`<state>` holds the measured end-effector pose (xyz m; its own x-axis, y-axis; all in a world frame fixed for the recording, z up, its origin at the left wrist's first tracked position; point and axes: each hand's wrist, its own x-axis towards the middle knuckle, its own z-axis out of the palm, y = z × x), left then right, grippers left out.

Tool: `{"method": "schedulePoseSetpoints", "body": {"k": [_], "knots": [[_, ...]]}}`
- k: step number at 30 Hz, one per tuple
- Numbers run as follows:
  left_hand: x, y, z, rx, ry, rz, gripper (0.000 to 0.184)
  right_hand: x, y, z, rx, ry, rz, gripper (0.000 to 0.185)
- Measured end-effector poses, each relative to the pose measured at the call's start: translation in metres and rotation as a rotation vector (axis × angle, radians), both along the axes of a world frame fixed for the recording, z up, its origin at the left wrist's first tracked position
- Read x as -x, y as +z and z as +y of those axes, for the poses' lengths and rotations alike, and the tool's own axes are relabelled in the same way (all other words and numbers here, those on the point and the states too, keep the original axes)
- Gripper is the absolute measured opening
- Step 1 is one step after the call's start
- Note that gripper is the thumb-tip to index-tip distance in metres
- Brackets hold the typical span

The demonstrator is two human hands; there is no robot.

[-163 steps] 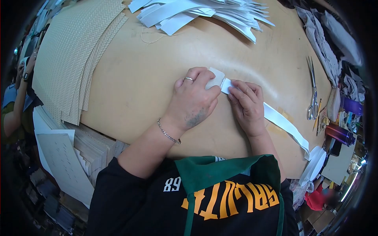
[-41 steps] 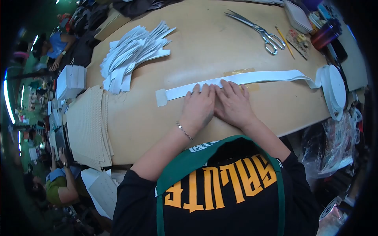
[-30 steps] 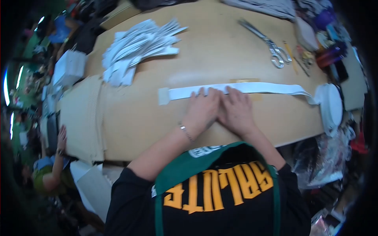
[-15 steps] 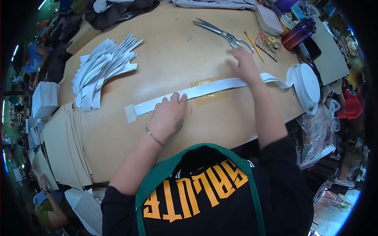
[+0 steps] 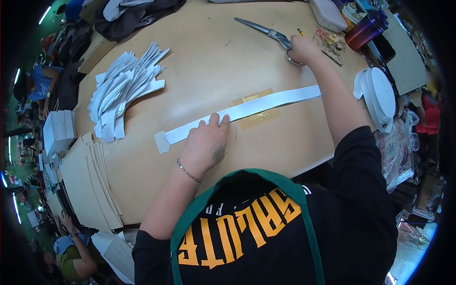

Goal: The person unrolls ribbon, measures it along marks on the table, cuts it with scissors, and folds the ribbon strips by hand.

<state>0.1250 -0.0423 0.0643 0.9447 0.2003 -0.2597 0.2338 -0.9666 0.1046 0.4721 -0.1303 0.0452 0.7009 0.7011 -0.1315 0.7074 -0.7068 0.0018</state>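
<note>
A long white strip point(image 5: 266, 102) runs across the table over pieces of brown tape point(image 5: 259, 118). Its left end meets a small pale square piece point(image 5: 162, 142). My left hand point(image 5: 207, 141) presses on the strip with its fingers apart, near that end. Farther right, my right hand point(image 5: 305, 50) is closed round the handles of the metal scissors point(image 5: 270, 33), whose blades lie together and point left. My right forearm hides part of the strip. At the table's right edge stands a white roll point(image 5: 378, 95) of strip.
A heap of white strips point(image 5: 124, 90) lies at the left, above patterned beige sheets point(image 5: 90, 183). Near my right hand are a pencil point(image 5: 300, 32), a plastic box point(image 5: 327, 14) and a purple-red bottle point(image 5: 366, 29). A co-worker's arm point(image 5: 83, 251) shows at lower left.
My right hand left the strip, reached up and right, and closed on the scissors' handles. My left hand stayed on the strip, now without my right hand beside it. The view has shifted.
</note>
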Motion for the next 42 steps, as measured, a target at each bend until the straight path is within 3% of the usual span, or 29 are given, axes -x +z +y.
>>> {"method": "schedulePoseSetpoints", "body": {"k": [3,6,8,10,11,12,13,16,22,25,37,40,42], "knots": [[0.000,0.000,0.002,0.011,-0.021,0.009,0.049,0.000,0.003,0.001,-0.006,-0.074,0.075,0.024],[-0.003,0.001,0.006,0.055,-0.034,0.035,0.049,0.029,0.035,-0.012,-0.025,-0.191,0.319,0.030],[-0.005,0.004,0.009,0.086,-0.039,0.053,0.049,0.063,0.037,-0.044,-0.357,-0.276,0.638,0.037],[-0.006,0.006,0.010,0.119,-0.039,0.070,0.050,0.122,0.052,-0.076,-0.455,-0.363,0.819,0.033],[-0.005,0.005,0.011,0.122,-0.057,0.051,0.050,0.148,0.058,-0.098,-0.387,-0.297,0.798,0.032],[-0.005,0.003,0.011,0.122,-0.076,0.030,0.050,0.166,0.048,-0.124,-0.367,-0.275,0.946,0.031],[-0.004,0.002,0.012,0.119,-0.093,0.010,0.050,0.188,0.039,-0.154,-0.530,-0.185,1.175,0.030],[-0.004,0.000,0.015,0.126,-0.127,0.006,0.052,0.255,0.050,-0.183,-0.450,-0.317,1.471,0.034],[-0.005,0.006,0.009,0.086,-0.117,0.076,0.044,0.297,0.052,-0.190,-0.318,-0.393,1.394,0.055],[-0.006,0.003,0.013,0.100,-0.127,0.058,0.057,0.302,0.042,-0.188,-0.287,-0.440,1.371,0.056],[-0.007,0.006,0.011,0.082,-0.124,0.099,0.056,0.305,0.038,-0.173,-0.392,-0.501,1.366,0.060],[-0.007,0.009,0.009,0.103,-0.098,0.103,0.039,0.301,0.036,-0.170,-0.347,-0.512,1.355,0.062],[-0.007,0.009,0.009,0.101,-0.102,0.101,0.039,0.299,0.032,-0.169,-0.359,-0.487,1.352,0.062]]}}
